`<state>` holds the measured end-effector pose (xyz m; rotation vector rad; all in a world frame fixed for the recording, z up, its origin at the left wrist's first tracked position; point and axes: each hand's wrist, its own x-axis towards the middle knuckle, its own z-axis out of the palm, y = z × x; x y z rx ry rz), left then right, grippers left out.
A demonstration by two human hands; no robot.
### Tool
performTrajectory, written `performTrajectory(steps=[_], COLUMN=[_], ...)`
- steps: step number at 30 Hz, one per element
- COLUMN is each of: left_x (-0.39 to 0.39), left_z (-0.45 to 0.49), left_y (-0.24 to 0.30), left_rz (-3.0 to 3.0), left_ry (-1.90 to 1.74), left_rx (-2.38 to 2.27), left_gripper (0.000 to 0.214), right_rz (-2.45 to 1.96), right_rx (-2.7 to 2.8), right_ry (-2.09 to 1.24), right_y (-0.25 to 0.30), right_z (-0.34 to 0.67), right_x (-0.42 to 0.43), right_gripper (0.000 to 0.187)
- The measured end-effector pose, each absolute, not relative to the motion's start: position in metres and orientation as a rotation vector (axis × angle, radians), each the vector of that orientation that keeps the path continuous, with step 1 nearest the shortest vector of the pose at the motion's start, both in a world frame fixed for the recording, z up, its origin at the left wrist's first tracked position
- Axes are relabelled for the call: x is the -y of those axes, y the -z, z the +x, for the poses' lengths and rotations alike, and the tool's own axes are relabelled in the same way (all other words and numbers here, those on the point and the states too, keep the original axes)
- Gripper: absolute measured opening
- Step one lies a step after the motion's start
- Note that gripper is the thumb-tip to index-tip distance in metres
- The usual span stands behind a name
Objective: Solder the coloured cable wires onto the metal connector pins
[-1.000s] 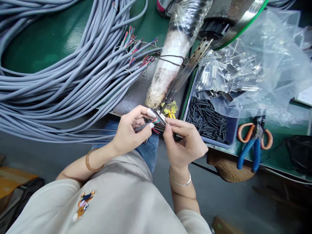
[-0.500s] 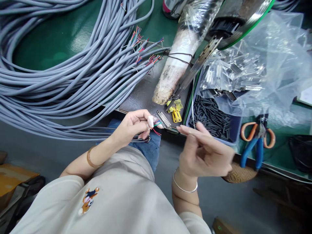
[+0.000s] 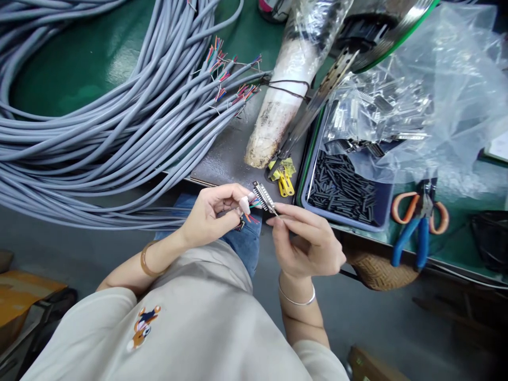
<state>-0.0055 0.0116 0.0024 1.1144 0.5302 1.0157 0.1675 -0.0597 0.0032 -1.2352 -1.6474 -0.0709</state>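
Note:
My left hand [image 3: 216, 211] is closed, with white covering on a fingertip, around the thin coloured wires [image 3: 254, 205] of a cable. Just beyond those fingertips is a metal D-sub connector [image 3: 264, 197] with a row of pins, held over the bench's front edge and tilted. My right hand [image 3: 305, 238] is pinched at the connector's lower right end. Something thin and pale shows at its fingertips; I cannot make out whether it is separate from the connector. Another dark connector end [image 3: 240, 225] hangs below my left hand.
Grey cables [image 3: 130, 121] with stripped coloured ends cover the left. A wrapped white post [image 3: 273, 106], a metal strip [image 3: 313, 111] and a yellow piece [image 3: 284, 182] stand ahead. To the right are a blue bin [image 3: 383, 211] of black tubes [image 3: 341, 185], bagged connectors [image 3: 373, 114] and pliers [image 3: 423, 227].
My right hand has moved left, from beside the bin to the connector's end. The connector has turned slightly in front of my left hand, which stays nearly in place.

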Motion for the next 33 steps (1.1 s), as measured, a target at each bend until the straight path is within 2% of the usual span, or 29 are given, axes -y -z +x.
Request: performTrajectory(steps=[8,15,19,24,33], left_x=[-0.012,-0.008,-0.01,-0.017,-0.021], left_z=[-0.004,0.002,0.005,0.006,0.016], left_y=[0.002,0.0,-0.008,-0.012,-0.01], left_rz=[1.223,1.112,1.012,0.966,1.146], left_ry=[-1.018,-0.999,-0.951,-0.926,-1.067], left_rx=[-0.537,-0.642,-0.717,-0.749,-0.917], left_gripper=[0.013,0.018,0.024,0.029,0.015], right_rz=[-1.223,-1.343,-1.317,-1.406,-1.38], right_rx=[1.867,1.576,1.312,1.566,1.627], right_ry=[-0.03,-0.087,0.048,0.081,0.106], right_y=[-0.019,-0.005,-0.001,0.0,0.003], right_z=[0.159,0.158,0.166,0.168,0.164], right_x=[0.062,0.054,0.051,0.047,0.037], right_gripper=[0.023,0.02,0.023,0.02,0.021])
